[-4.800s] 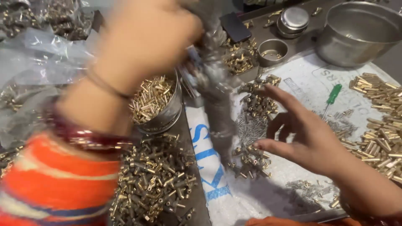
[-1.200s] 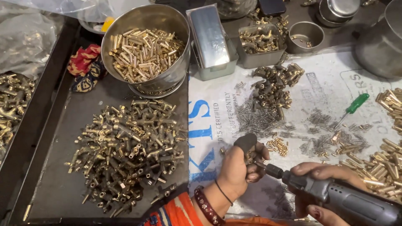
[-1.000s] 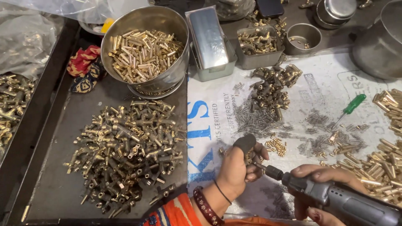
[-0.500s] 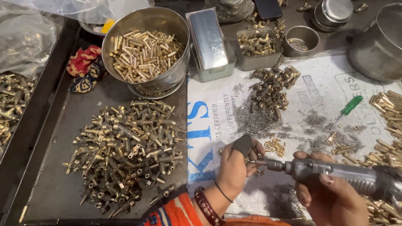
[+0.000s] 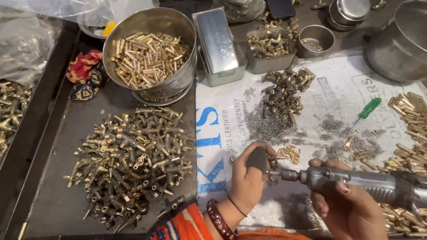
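The right hand (image 5: 351, 209) grips a grey pen-shaped rotary tool (image 5: 356, 183) lying level, its tip pointing left into the small brass fitting (image 5: 272, 163) pinched by the left hand (image 5: 249, 178).

Left hand (image 5: 249, 180): dark cap or sleeve over the thumb tip (image 5: 257, 159), looks like black foam or rubber. Wrist carries a thin dark thread loop (image 5: 235, 205) and, below it, a thick dark red bangle (image 5: 219, 220) with small studs or beads along the rim. Past the bangle, a sleeve (image 5: 187, 224) in bright orange with red and blue striped patterning.

Right hand (image 5: 349, 209): bare, no rings visible, nails painted a dark reddish tone. Orange fabric (image 5: 267, 234) shows along the bottom edge between the arms.
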